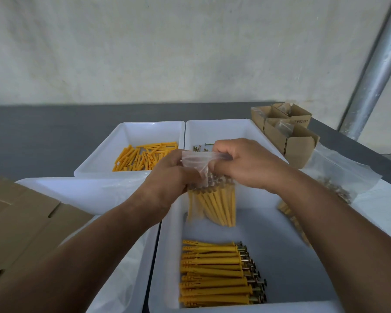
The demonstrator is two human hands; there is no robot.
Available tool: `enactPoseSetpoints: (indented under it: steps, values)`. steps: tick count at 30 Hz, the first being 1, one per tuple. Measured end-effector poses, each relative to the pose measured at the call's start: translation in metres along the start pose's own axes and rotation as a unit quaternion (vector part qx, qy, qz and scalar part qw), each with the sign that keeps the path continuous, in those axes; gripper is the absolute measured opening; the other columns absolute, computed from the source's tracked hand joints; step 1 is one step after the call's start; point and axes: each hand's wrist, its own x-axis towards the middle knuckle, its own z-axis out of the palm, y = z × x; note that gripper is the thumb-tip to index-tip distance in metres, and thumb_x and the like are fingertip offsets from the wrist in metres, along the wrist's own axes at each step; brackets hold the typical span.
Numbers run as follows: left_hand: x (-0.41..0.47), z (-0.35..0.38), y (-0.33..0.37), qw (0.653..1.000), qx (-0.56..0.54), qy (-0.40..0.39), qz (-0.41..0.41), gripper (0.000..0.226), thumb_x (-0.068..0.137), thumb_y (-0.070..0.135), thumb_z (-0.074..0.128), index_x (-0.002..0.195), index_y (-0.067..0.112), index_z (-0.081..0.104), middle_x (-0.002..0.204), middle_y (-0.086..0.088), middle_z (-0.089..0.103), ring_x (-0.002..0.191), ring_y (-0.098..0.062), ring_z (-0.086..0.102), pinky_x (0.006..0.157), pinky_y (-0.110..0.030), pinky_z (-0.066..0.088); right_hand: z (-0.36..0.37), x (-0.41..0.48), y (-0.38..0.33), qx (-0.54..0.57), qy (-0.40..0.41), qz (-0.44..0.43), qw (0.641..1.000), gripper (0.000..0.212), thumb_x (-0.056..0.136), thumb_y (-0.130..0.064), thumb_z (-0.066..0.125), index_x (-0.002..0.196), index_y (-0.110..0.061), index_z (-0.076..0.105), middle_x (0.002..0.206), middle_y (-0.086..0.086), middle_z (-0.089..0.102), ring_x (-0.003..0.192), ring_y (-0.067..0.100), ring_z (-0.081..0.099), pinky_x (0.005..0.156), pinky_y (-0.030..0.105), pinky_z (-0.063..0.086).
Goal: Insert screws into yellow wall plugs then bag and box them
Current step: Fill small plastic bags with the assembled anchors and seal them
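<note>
A clear plastic bag (209, 201) filled with yellow wall plugs that have screws in them hangs upright over the near white tray (167, 256). My left hand (171, 175) grips the bag's left side near its top. My right hand (242, 163) pinches the bag's mouth from the right. Below the bag, a neat row of assembled plugs with screws (219, 274) lies in the near tray. Loose yellow plugs (145, 157) lie in the far left tray (95, 161). A few loose screws (201, 147) show in the far right tray (235, 129), partly hidden by my hands.
Open small cardboard boxes (287, 132) stand at the back right. A clear bag with screws (339, 186) lies on the right. Flat cardboard (25, 224) lies at the left, beside another white tray (84, 193). A metal pole (375, 71) rises at the right.
</note>
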Motion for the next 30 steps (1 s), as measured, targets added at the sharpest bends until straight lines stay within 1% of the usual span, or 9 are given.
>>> enactPoseSetpoints:
  steps: [3,6,9,11,16,19,22,26,30]
  values:
    - [0.000,-0.003,0.004,1.000,-0.007,-0.005,0.007,0.046,0.057,0.008,0.057,0.102,0.009,0.067,0.098,-0.010,0.070,0.091,-0.021,0.067,0.078,-0.029,0.054,-0.004,0.004,0.003,0.115,0.051,0.034,0.992,0.017,0.086,-0.032,0.063,0.073,-0.024,0.056,0.060,-0.015,0.056,0.052,-0.001,0.049,0.057,0.024,0.039]
    - [0.001,-0.007,0.006,1.000,-0.014,0.009,-0.007,0.038,0.066,0.007,0.053,0.101,0.008,0.068,0.097,-0.015,0.070,0.089,-0.026,0.065,0.078,-0.035,0.053,-0.010,0.010,0.003,0.283,0.115,0.065,0.950,0.010,0.075,-0.031,0.064,0.072,-0.021,0.061,0.071,-0.004,0.062,0.069,0.015,0.058,0.068,0.034,0.045]
    - [0.002,-0.012,0.006,0.996,-0.072,0.039,-0.035,0.033,0.078,0.009,0.051,0.108,0.003,0.065,0.101,-0.017,0.066,0.088,-0.027,0.065,0.083,-0.040,0.055,-0.015,0.011,0.004,0.397,0.168,0.089,0.898,0.007,0.084,-0.017,0.063,0.077,-0.016,0.063,0.075,0.001,0.069,0.062,0.015,0.063,0.056,0.028,0.049]
    - [0.004,-0.013,0.006,0.989,-0.128,0.049,-0.046,0.026,0.088,0.006,0.046,0.105,0.003,0.065,0.093,-0.014,0.068,0.083,-0.026,0.069,0.076,-0.040,0.059,-0.017,0.012,0.005,0.442,0.182,0.109,0.872,0.009,0.088,-0.013,0.061,0.082,-0.018,0.065,0.081,0.005,0.073,0.061,0.017,0.064,0.052,0.028,0.051]
    - [0.009,-0.016,0.003,0.985,-0.154,0.068,-0.040,0.010,0.094,0.010,0.054,0.091,0.010,0.063,0.081,-0.008,0.070,0.076,-0.024,0.073,0.067,-0.039,0.060,-0.014,0.015,0.006,0.513,0.183,0.140,0.827,0.011,0.094,-0.010,0.054,0.095,-0.018,0.062,0.078,0.001,0.073,0.059,0.014,0.065,0.052,0.027,0.051]
    - [0.010,-0.018,0.003,0.987,-0.146,0.069,-0.020,0.017,0.093,0.008,0.054,0.079,0.014,0.062,0.074,-0.004,0.067,0.072,-0.022,0.071,0.066,-0.038,0.059,-0.009,0.015,0.006,0.526,0.178,0.140,0.820,0.011,0.094,-0.008,0.052,0.097,-0.015,0.060,0.085,0.006,0.073,0.068,0.019,0.066,0.063,0.034,0.049]
    - [0.009,-0.022,0.006,0.986,-0.145,0.084,0.010,0.029,0.092,0.009,0.054,0.067,0.022,0.062,0.066,0.002,0.061,0.062,-0.015,0.066,0.060,-0.033,0.056,-0.005,0.015,0.004,0.550,0.161,0.128,0.810,0.012,0.095,-0.006,0.050,0.092,-0.014,0.059,0.077,0.003,0.073,0.066,0.017,0.068,0.063,0.034,0.053]
    - [0.010,-0.030,0.013,0.984,-0.129,0.108,0.063,0.032,0.092,0.013,0.056,0.064,0.027,0.061,0.064,0.005,0.055,0.058,-0.011,0.054,0.057,-0.029,0.051,0.000,0.014,0.000,0.583,0.129,0.098,0.796,0.013,0.096,-0.005,0.047,0.097,-0.008,0.060,0.082,0.006,0.073,0.077,0.024,0.067,0.077,0.045,0.049]
    - [0.012,-0.038,0.020,0.977,-0.120,0.145,0.098,0.031,0.091,0.013,0.057,0.064,0.029,0.063,0.068,0.005,0.058,0.057,-0.009,0.052,0.051,-0.024,0.046,0.006,0.013,-0.005,0.585,0.100,0.092,0.799,0.015,0.096,-0.003,0.046,0.098,-0.005,0.060,0.083,0.010,0.070,0.073,0.023,0.066,0.072,0.040,0.052]
